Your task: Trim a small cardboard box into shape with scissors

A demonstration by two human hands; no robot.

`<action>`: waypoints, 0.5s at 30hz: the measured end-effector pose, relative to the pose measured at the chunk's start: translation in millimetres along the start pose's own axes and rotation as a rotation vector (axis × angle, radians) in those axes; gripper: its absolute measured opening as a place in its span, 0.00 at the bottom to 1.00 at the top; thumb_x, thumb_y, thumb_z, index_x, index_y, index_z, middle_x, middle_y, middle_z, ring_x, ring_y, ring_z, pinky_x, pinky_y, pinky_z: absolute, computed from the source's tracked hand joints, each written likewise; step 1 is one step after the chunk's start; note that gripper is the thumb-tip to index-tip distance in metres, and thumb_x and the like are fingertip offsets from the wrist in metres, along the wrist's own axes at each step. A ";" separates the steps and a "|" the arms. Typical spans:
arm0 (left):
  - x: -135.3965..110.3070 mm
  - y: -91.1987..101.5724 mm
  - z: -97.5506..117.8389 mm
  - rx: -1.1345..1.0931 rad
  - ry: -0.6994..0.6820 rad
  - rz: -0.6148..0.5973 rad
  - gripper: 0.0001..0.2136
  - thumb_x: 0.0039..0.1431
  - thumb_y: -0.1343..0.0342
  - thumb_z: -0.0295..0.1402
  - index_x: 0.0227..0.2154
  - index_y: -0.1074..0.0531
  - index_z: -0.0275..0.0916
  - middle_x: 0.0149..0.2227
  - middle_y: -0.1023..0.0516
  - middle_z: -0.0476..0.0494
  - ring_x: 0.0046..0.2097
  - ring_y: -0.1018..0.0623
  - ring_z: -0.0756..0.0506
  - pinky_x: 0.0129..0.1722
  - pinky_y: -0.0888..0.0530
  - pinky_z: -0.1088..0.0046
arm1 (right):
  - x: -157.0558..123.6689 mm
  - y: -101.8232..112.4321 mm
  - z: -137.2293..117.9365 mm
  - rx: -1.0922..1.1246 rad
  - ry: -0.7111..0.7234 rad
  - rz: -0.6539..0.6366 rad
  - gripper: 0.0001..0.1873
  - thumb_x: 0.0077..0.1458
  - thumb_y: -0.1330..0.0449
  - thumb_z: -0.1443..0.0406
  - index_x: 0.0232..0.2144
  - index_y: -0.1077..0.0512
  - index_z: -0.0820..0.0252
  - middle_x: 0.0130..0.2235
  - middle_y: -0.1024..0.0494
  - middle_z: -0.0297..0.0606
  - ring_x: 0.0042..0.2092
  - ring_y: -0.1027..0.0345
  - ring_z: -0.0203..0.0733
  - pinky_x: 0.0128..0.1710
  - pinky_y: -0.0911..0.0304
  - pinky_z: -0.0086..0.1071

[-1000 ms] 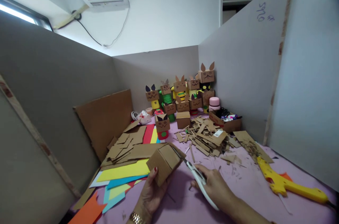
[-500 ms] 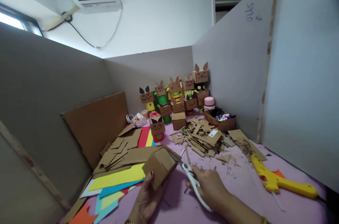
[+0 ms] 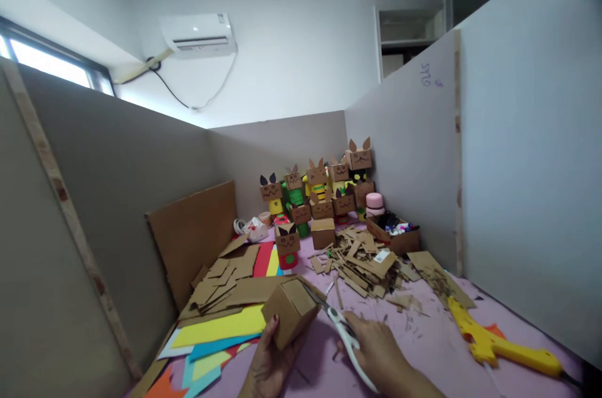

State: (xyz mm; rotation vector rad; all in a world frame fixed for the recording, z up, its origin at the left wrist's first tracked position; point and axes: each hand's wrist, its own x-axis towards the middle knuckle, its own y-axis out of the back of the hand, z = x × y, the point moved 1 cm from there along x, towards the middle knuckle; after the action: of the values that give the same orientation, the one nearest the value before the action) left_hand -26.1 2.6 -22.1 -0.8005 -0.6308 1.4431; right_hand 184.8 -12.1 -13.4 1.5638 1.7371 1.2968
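Observation:
My left hand (image 3: 270, 363) grips a small brown cardboard box (image 3: 290, 311) from below, holding it tilted just above the pink table (image 3: 423, 335). My right hand (image 3: 379, 354) is closed on white-handled scissors (image 3: 345, 338). Their blades reach up and left to the box's upper right edge. Both hands sit at the bottom middle of the head view, with the wrists cut off by the frame.
Coloured paper sheets (image 3: 221, 329) and flat cardboard pieces (image 3: 226, 272) lie left of the box. A heap of cardboard scraps (image 3: 371, 260) lies behind. Cardboard animal figures (image 3: 320, 191) stand at the back. A yellow glue gun (image 3: 493, 341) lies right. Partition walls enclose the table.
The camera has tilted up, so the hands and table sit lower in view. Box and scissors keep the same grip and relation.

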 end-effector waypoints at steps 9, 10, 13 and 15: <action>-1.2 -2.6 -1.7 0.067 -0.053 0.022 0.35 0.54 0.45 0.24 0.62 0.56 0.28 0.39 0.18 0.27 0.43 0.20 0.33 0.47 0.27 0.55 | 3.5 -1.5 13.1 -0.022 -0.007 0.004 0.27 0.49 0.45 0.70 0.53 0.33 0.57 0.43 0.21 0.46 0.44 0.27 0.52 0.42 0.37 0.35; -0.7 -2.4 0.3 0.050 -0.045 0.032 0.35 0.55 0.45 0.24 0.62 0.55 0.29 0.38 0.18 0.29 0.42 0.20 0.34 0.46 0.26 0.56 | 3.5 -0.9 16.3 -0.038 -0.010 0.007 0.28 0.48 0.45 0.71 0.54 0.33 0.58 0.44 0.21 0.47 0.45 0.28 0.52 0.43 0.37 0.36; 1.3 1.1 9.8 -0.037 -0.094 0.072 0.32 0.57 0.47 0.24 0.62 0.54 0.37 0.35 0.17 0.37 0.38 0.19 0.39 0.43 0.25 0.58 | 4.6 4.9 26.2 -0.088 -0.025 0.040 0.31 0.46 0.46 0.75 0.55 0.34 0.58 0.46 0.23 0.48 0.47 0.30 0.52 0.47 0.38 0.38; 1.7 3.5 14.6 -0.062 -0.130 0.065 0.31 0.57 0.47 0.25 0.62 0.52 0.40 0.36 0.17 0.39 0.39 0.19 0.39 0.42 0.25 0.57 | 6.4 10.9 30.8 -0.091 -0.050 0.083 0.29 0.47 0.46 0.73 0.54 0.33 0.58 0.45 0.23 0.48 0.48 0.31 0.54 0.48 0.39 0.40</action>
State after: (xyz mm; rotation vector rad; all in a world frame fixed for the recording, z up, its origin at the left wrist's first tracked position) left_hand -39.7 5.5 -16.2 -0.7859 -0.7569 1.5502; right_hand 214.3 3.1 -16.3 1.6182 1.5752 1.3450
